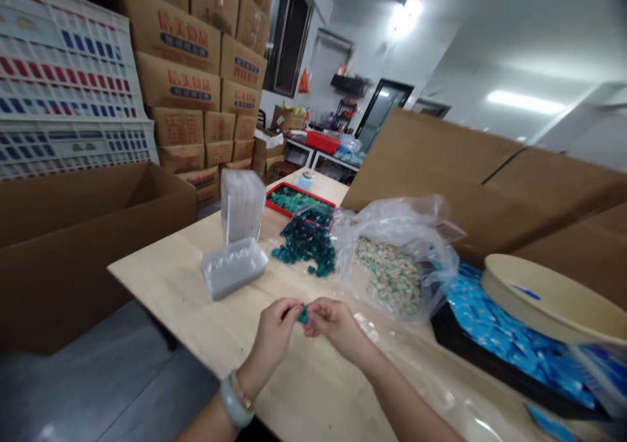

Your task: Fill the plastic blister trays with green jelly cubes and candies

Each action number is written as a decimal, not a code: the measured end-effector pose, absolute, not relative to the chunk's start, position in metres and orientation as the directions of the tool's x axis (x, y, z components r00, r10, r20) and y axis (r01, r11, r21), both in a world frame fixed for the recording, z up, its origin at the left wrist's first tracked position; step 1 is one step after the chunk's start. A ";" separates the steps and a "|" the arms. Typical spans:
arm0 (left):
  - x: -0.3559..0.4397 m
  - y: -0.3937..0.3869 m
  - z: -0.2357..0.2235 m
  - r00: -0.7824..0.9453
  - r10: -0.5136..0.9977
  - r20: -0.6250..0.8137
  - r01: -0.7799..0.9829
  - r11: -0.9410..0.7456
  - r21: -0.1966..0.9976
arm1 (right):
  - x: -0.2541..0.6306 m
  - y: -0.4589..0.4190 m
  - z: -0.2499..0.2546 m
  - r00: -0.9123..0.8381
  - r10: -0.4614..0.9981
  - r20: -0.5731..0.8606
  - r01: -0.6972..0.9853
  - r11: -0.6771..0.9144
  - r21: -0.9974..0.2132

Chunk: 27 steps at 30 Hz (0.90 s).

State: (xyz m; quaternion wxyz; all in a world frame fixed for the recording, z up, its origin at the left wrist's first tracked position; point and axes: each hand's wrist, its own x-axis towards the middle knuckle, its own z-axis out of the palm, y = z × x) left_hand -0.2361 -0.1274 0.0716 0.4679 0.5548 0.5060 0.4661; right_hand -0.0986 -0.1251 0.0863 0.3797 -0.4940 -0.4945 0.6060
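Above the wooden table (pixel 186 305), my left hand (pixel 277 328) and my right hand (pixel 333 324) meet with a small teal piece (pixel 303 315) pinched between their fingertips. What kind of thing it is, I cannot make out. Both hands are closed on it. Just beyond them lies a heap of dark teal pieces (pixel 306 236). To its right, a clear plastic bag (pixel 416 226) lies open around many small beige and green pieces (pixel 386 275). A clear plastic tray (pixel 235 269) rests on the left, in front of an upright stack of similar trays (pixel 241 204).
A red-rimmed tray (pixel 274 202) of green pieces and a light blue mug (pixel 306 179) stand farther back. At right, a cream basin (pixel 548 298) sits over blue packets (pixel 490 311) in a black tray. Cardboard boxes (pixel 181 83) and an open carton (pixel 98 233) are at left.
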 end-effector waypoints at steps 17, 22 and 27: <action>-0.219 -0.121 0.056 0.170 0.971 -0.171 -0.146 0.196 0.970 | -0.082 -0.131 0.063 -0.152 0.948 -0.279 -0.168 -0.303 -0.938; -0.210 -0.107 0.045 0.216 0.967 -0.132 -0.037 0.143 0.989 | -0.083 -0.119 0.057 -0.120 0.951 -0.286 -0.127 -0.300 -0.945; -0.203 -0.041 0.051 0.208 0.975 0.075 0.373 -0.150 0.916 | -0.064 -0.072 0.056 0.045 0.974 -0.222 -0.151 -0.213 -0.965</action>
